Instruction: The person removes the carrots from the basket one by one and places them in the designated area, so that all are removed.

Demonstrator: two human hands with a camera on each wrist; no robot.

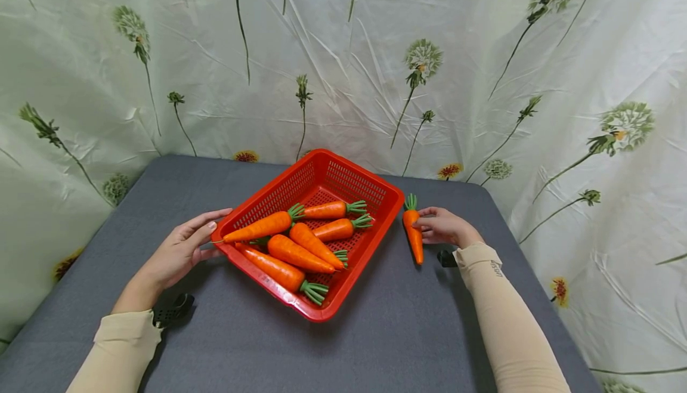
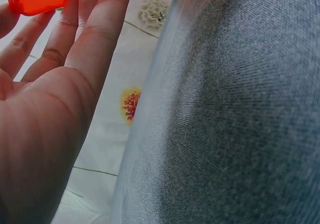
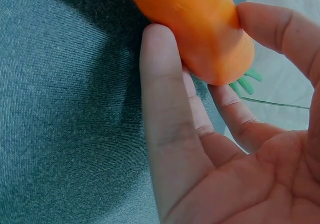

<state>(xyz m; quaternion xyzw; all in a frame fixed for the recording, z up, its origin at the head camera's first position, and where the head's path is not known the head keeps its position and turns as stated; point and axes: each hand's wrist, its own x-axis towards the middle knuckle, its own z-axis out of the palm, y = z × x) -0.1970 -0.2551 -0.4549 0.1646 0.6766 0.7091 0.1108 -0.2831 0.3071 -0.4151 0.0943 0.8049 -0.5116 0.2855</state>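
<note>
An orange toy-like carrot (image 1: 413, 235) with a short green top is held between the thumb and fingers of my right hand (image 1: 442, 226), to the right of the basket. Up close in the right wrist view, the thumb and fingertips of the right hand (image 3: 240, 154) touch both sides of that carrot (image 3: 205, 39). On the other side, my left hand (image 1: 182, 248) holds the left corner of a red plastic basket (image 1: 351, 291), thumb at the rim. The left wrist view shows the left hand's fingers (image 2: 102, 29) against the basket's edge (image 2: 40, 2). Several carrots (image 1: 300, 253) lie inside the basket.
A grey cloth-covered table (image 1: 370, 351) lies under everything. Behind and beside it hangs a pale curtain (image 1: 349, 71) printed with dandelions. Dark wrist-worn devices sit below the left wrist (image 1: 174, 309) and by the right wrist (image 1: 446, 258).
</note>
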